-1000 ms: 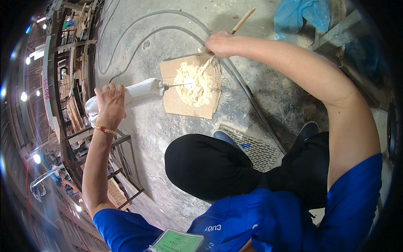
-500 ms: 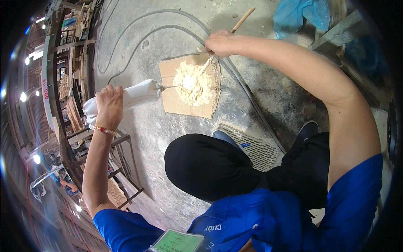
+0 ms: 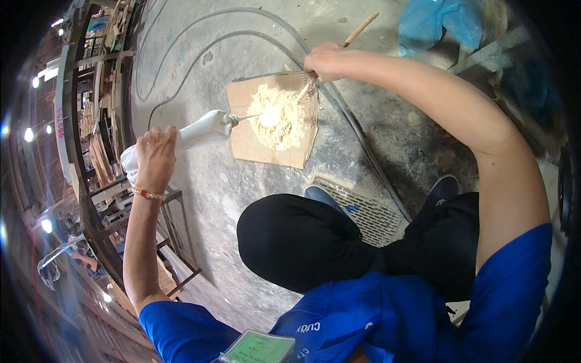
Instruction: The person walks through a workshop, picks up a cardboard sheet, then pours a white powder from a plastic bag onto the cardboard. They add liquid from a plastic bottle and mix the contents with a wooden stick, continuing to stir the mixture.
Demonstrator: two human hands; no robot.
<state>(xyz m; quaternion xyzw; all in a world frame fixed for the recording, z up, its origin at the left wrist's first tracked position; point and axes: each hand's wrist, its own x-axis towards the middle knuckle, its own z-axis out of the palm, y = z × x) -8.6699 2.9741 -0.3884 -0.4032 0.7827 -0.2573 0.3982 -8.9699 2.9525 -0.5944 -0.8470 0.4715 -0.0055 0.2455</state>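
Half a second on, the right hand [image 3: 327, 62] and its stick [image 3: 361, 29] have shifted slightly toward two o'clock, away from the pale pile [image 3: 279, 127], while the white container [image 3: 203, 128] keeps nearly the same place. The right fingers are clenched round the stick, its brown end jutting past the knuckles toward one o'clock, its paler, coated end pointing toward seven at the pile's edge. The left hand [image 3: 155, 157] has its fingers wrapped over the container's body, the neck aimed toward three; from the neck a thin line runs to the pile's bright middle, and whether it is liquid or a spout I cannot tell. Beneath the pile lies a cardboard sheet [image 3: 245, 145], on the concrete floor [image 3: 212, 175]. Outward from the pile, a grey hose [image 3: 357, 130] passes at three o'clock, a perforated panel [image 3: 372, 221] lies at five between two dark shoes [image 3: 445, 187], a blue plastic bag [image 3: 417, 27] sits at two, and a cluttered rack [image 3: 106, 57] stands at nine.
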